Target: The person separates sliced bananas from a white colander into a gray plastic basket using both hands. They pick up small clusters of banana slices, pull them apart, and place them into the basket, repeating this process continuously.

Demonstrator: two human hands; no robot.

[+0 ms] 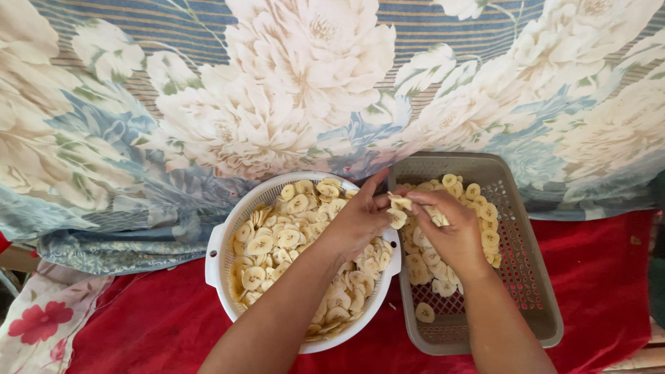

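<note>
Both my hands pinch banana slices over the gap between two baskets.

My left hand (pixel 357 221) and right hand (pixel 450 232) meet, fingers closed on a few stuck slices (pixel 398 211), held above the grey tray (pixel 533 291) so pieces land there; the round white colander (pixel 225 239) beside it holds the heap.

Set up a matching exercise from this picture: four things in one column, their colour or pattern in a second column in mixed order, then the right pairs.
Things:
1. round colander
2. rectangular basket
3. cloth under both containers
4. sheet at the back

Colours or patterns:
A. plain red
B. big pale flowers on blue stripes
C. white
D. grey-brown

Pairs: 1-C, 2-D, 3-A, 4-B
</note>
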